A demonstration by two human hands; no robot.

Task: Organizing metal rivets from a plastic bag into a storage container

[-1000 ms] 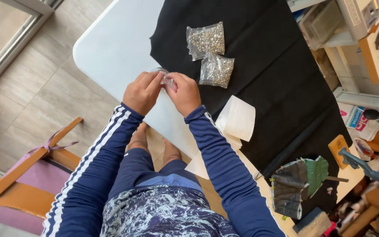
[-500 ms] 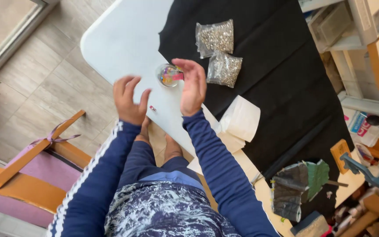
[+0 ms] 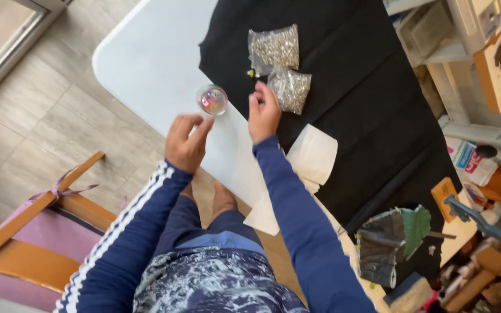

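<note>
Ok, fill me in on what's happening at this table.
A seated person works at a white table half covered by black cloth. The left hand hovers near a small clear round container of colourful bits, not touching it. The right hand reaches toward two clear bags of silvery pieces.

two clear bags of silvery beads [image 3: 273, 48] [image 3: 290, 88] lie on the black cloth [image 3: 366, 87]. my right hand [image 3: 264, 112] touches the nearer. a white-blue-red box [image 3: 472, 162] stands far right.

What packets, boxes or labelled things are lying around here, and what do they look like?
Upper clear bag: on the black cloth, squarish, full of silvery bits.
Lower clear bag: just below it, beside the right hand, same filling.
Printed carton: right edge, boxy, white with blue and red.
Round clear container: white table, colourful pieces inside.
</note>
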